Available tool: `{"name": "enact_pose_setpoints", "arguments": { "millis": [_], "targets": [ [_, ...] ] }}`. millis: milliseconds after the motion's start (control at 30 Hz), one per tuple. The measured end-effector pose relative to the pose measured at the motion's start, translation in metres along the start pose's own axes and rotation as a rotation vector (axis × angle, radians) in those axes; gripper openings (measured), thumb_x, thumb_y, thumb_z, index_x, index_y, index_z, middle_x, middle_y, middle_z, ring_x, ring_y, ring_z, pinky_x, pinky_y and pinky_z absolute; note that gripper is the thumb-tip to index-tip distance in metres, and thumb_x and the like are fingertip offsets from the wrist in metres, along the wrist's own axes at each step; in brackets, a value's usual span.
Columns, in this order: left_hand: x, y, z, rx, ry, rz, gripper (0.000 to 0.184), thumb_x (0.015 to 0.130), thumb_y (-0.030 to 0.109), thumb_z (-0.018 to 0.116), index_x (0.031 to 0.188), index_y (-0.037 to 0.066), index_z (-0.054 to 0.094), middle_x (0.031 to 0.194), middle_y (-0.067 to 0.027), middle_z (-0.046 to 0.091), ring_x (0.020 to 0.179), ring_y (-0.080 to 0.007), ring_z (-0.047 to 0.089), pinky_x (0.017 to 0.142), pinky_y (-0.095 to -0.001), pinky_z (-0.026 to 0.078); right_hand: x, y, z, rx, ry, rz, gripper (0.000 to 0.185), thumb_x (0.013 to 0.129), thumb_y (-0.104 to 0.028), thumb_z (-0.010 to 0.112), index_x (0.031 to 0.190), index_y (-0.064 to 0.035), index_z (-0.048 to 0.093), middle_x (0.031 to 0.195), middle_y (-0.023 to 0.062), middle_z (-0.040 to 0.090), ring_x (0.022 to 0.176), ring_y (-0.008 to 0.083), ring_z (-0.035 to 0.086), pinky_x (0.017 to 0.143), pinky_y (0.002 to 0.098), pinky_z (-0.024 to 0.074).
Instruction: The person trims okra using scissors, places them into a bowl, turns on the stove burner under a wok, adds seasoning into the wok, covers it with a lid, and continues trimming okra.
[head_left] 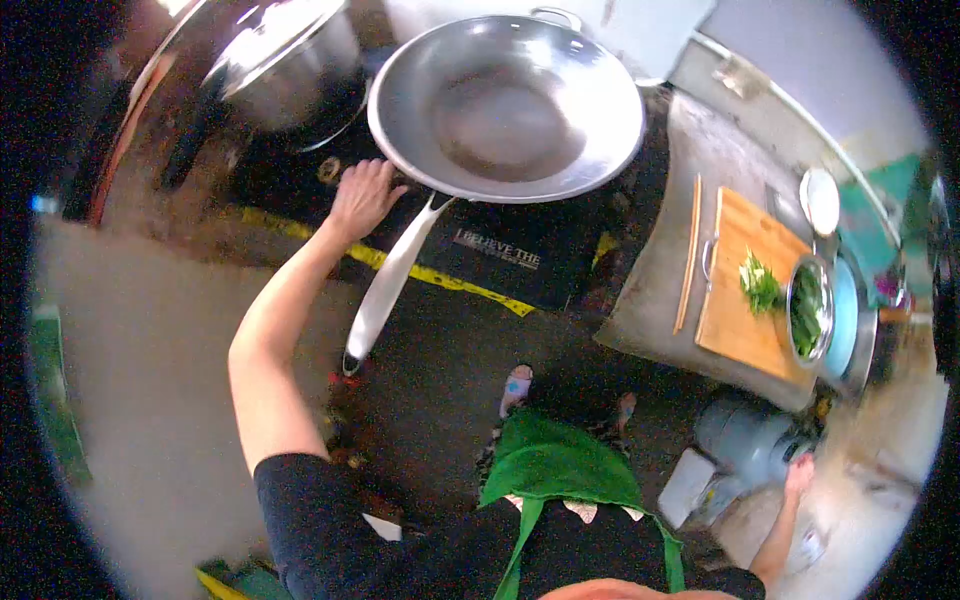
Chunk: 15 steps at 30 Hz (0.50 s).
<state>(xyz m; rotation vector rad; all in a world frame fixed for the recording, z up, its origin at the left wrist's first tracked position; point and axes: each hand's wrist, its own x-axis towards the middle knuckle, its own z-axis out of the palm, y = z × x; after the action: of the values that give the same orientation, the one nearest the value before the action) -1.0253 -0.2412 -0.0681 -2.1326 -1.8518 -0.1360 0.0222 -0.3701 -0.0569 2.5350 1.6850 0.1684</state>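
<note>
My left hand [368, 195] rests on the front edge of the black stove top [440, 250], fingers stretched over it and holding nothing. It lies close to a round stove knob [329, 170] and just left of a large steel wok [510, 120]. The wok sits on the stove, its inside bare, its long handle [390, 275] pointing towards me. Low on the right, my right hand [800, 472] reaches the top of a grey gas cylinder [740, 440]. Its small, blurred fingers look closed around the valve [798, 452].
A lidded steel pot [300, 75] stands left of the wok. On the right counter [660, 270] are chopsticks [689, 255] and a wooden cutting board [735, 310] with chopped greens [760, 282]. A steel bowl of green vegetables [808, 310] and a white bowl [820, 202] are beside them.
</note>
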Motion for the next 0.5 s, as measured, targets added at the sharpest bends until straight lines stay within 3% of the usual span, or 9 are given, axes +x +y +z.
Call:
{"name": "enact_pose_setpoints", "arguments": {
  "millis": [33, 67, 167, 200, 233, 300, 400, 433, 500],
  "targets": [
    [0.001, 0.002, -0.010, 0.009, -0.038, 0.016, 0.035, 0.085, 0.035, 0.056, 0.098, 0.004, 0.049, 0.086, -0.0102, 0.052, 0.083, -0.0278, 0.051, 0.071, -0.0409, 0.041, -0.014, 0.020, 0.016, 0.114, -0.020, -0.018, 0.012, 0.077, -0.012, 0.054, 0.082, -0.0033, 0.060, 0.076, 0.0170, 0.063, 0.073, 0.0323, 0.062, 0.064, 0.0416, 0.0472],
    [0.000, -0.001, -0.004, 0.014, -0.066, 0.039, 0.034, 0.085, 0.034, 0.057, 0.098, 0.003, 0.049, 0.086, -0.0107, 0.052, 0.083, -0.0285, 0.051, 0.071, -0.0412, 0.041, -0.043, -0.036, -0.019, -0.104, -0.048, 0.088, 0.013, 0.075, -0.011, 0.055, 0.083, -0.0025, 0.061, 0.075, 0.0174, 0.063, 0.073, 0.0322, 0.061, 0.065, 0.0421, 0.0473],
    [0.004, -0.005, 0.005, -0.058, -0.078, 0.065, 0.032, 0.084, 0.027, 0.058, 0.100, 0.001, 0.049, 0.087, -0.0125, 0.052, 0.084, -0.0310, 0.051, 0.071, -0.0422, 0.040, -0.086, -0.062, 0.001, -0.175, -0.144, 0.095, 0.015, 0.075, -0.012, 0.055, 0.084, -0.0020, 0.062, 0.075, 0.0181, 0.063, 0.073, 0.0326, 0.062, 0.067, 0.0422, 0.0477],
    [0.005, -0.003, -0.005, -0.111, -0.053, 0.121, 0.033, 0.082, 0.021, 0.060, 0.105, 0.000, 0.048, 0.091, -0.0142, 0.052, 0.085, -0.0324, 0.050, 0.071, -0.0428, 0.040, -0.094, -0.060, 0.015, -0.107, -0.244, 0.076, 0.015, 0.075, -0.013, 0.056, 0.083, -0.0024, 0.063, 0.076, 0.0179, 0.063, 0.073, 0.0328, 0.062, 0.067, 0.0420, 0.0478],
    [0.005, -0.010, 0.000, -0.176, -0.178, 0.085, 0.037, 0.080, 0.018, 0.061, 0.110, 0.000, 0.047, 0.095, -0.0153, 0.052, 0.087, -0.0332, 0.050, 0.072, -0.0436, 0.039, -0.109, -0.068, 0.028, -0.102, -0.264, 0.093, 0.015, 0.075, -0.013, 0.056, 0.083, -0.0024, 0.063, 0.076, 0.0179, 0.063, 0.073, 0.0328, 0.062, 0.067, 0.0420, 0.0478],
    [0.001, -0.019, 0.011, -0.185, -0.157, 0.165, 0.040, 0.080, 0.016, 0.061, 0.113, 0.001, 0.045, 0.098, -0.0162, 0.052, 0.089, -0.0343, 0.050, 0.074, -0.0442, 0.040, -0.129, -0.086, 0.052, 0.030, -0.174, 0.001, 0.012, 0.075, -0.009, 0.055, 0.083, -0.0035, 0.062, 0.072, 0.0160, 0.062, 0.067, 0.0296, 0.061, 0.063, 0.0396, 0.0468],
    [0.002, -0.018, 0.008, -0.202, -0.183, 0.202, 0.043, 0.077, 0.011, 0.063, 0.114, 0.001, 0.045, 0.103, -0.0186, 0.052, 0.093, -0.0374, 0.050, 0.076, -0.0455, 0.040, -0.150, -0.100, 0.102, 0.187, -0.406, 0.027, 0.011, 0.077, -0.003, 0.055, 0.086, -0.0048, 0.060, 0.066, 0.0108, 0.059, 0.059, 0.0225, 0.057, 0.057, 0.0351, 0.0446],
    [0.003, -0.022, 0.013, -0.194, -0.209, 0.193, 0.043, 0.076, 0.010, 0.064, 0.114, 0.001, 0.045, 0.104, -0.0193, 0.053, 0.094, -0.0382, 0.051, 0.077, -0.0460, 0.041, -0.161, -0.112, 0.111, 0.211, -0.428, 0.027, 0.014, 0.077, -0.014, 0.058, 0.086, -0.0038, 0.061, 0.076, 0.0167, 0.064, 0.074, 0.0350, 0.061, 0.066, 0.0429, 0.0479],
    [0.012, -0.021, -0.004, -0.284, -0.253, 0.212, 0.033, 0.081, 0.012, 0.059, 0.110, 0.000, 0.050, 0.103, -0.0225, 0.056, 0.092, -0.0404, 0.054, 0.077, -0.0471, 0.043, -0.187, -0.140, 0.125, 0.349, -0.439, -0.143, 0.018, 0.078, -0.013, 0.058, 0.093, -0.0055, 0.062, 0.075, 0.0165, 0.063, 0.074, 0.0359, 0.061, 0.065, 0.0439, 0.0478]
  ]
}}
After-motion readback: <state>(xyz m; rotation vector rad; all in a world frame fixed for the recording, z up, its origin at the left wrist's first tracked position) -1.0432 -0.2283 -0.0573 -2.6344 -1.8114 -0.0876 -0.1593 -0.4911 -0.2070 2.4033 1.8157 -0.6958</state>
